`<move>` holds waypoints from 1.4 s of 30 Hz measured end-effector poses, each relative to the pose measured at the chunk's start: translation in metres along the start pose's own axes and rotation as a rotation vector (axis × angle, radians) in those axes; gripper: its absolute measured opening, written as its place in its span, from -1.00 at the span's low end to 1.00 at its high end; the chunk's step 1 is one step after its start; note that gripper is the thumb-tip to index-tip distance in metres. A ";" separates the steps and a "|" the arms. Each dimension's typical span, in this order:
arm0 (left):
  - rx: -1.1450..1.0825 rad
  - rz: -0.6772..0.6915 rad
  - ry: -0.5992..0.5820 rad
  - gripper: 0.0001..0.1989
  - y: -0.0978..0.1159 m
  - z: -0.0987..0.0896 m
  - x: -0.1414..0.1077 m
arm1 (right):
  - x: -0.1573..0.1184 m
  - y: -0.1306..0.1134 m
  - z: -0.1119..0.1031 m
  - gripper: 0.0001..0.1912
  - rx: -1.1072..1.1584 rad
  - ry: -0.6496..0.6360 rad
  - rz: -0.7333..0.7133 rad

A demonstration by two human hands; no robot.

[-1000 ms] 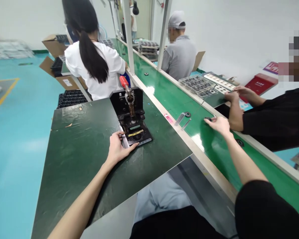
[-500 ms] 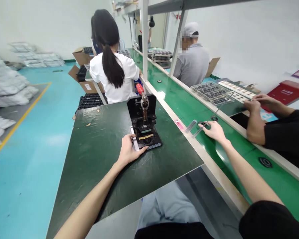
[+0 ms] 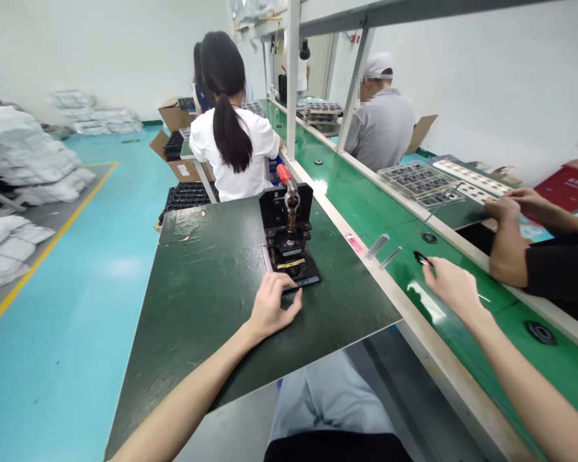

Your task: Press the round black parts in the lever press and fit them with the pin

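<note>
My left hand (image 3: 275, 303) is at the front edge of a black toggle-clamp fixture (image 3: 291, 234) with a red handle. Its fingers are curved and apart, with nothing visible between them. A yellow strip (image 3: 290, 264) lies across the fixture's base. Over the green conveyor belt, my right hand (image 3: 450, 285) pinches a small black ring-shaped part (image 3: 420, 258) at its fingertips. A thin pale stick (image 3: 484, 298) shows beside that wrist; whether the hand holds it is unclear.
Similar black parts (image 3: 540, 332) lie on the green belt (image 3: 366, 215). Clear strips (image 3: 377, 246) and a pink label (image 3: 353, 242) rest on the belt's near rail. A co-worker's hands (image 3: 508, 204) are across the belt, near a compartment tray (image 3: 414, 179). Another person (image 3: 234, 141) sits ahead.
My left hand has come off the fixture's side toward me, its fingers now free. My right hand has drawn back along the belt with the black part. The view has shifted slightly.
</note>
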State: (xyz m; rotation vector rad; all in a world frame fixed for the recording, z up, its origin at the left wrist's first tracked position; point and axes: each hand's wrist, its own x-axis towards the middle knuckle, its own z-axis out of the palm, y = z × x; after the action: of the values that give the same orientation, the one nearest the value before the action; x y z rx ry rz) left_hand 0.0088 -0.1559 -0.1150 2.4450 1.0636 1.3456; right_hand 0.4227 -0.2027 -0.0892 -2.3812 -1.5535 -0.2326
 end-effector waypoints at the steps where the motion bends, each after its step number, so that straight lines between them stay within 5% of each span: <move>1: -0.062 0.032 -0.062 -0.93 0.006 0.002 -0.003 | -0.016 -0.002 -0.009 -0.65 0.021 0.059 -0.020; 4: -0.257 0.036 -0.236 -0.92 0.022 0.008 -0.009 | -0.071 -0.022 -0.038 -0.59 0.215 0.209 -0.072; 7: -0.423 -0.079 -0.360 -0.79 0.034 0.010 -0.011 | -0.121 -0.064 -0.052 -0.59 0.479 0.167 -0.066; 12: -0.620 -0.236 -0.519 -0.62 0.035 0.008 -0.006 | -0.155 -0.151 -0.027 -0.69 0.702 0.000 -0.237; 15: -0.676 -0.371 -0.510 -0.60 0.027 0.010 -0.005 | -0.147 -0.181 -0.008 -0.68 0.758 -0.073 -0.345; 19: -0.635 -0.486 -0.455 -0.58 0.014 0.014 -0.005 | -0.128 -0.175 -0.015 -0.70 0.898 -0.202 -0.313; 24: -0.296 -0.195 -0.491 -0.71 0.009 0.015 -0.010 | -0.105 -0.149 -0.046 -0.60 1.073 0.038 -0.131; 28: -0.127 -0.029 -0.433 -0.67 0.015 0.016 -0.015 | -0.086 -0.161 -0.041 -0.55 1.051 0.292 -0.130; 35: -0.019 0.057 -0.480 -0.56 0.019 0.016 -0.014 | -0.053 -0.217 0.010 -0.49 1.142 0.100 -0.308; 42: -0.079 0.056 -0.514 -0.66 0.017 0.016 -0.014 | -0.051 -0.220 0.022 -0.55 0.968 0.193 -0.462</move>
State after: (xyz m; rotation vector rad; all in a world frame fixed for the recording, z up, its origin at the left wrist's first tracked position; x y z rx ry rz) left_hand 0.0252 -0.1749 -0.1265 2.5635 0.7977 0.6842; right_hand 0.2006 -0.1563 -0.0917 -1.2254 -1.5873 0.1702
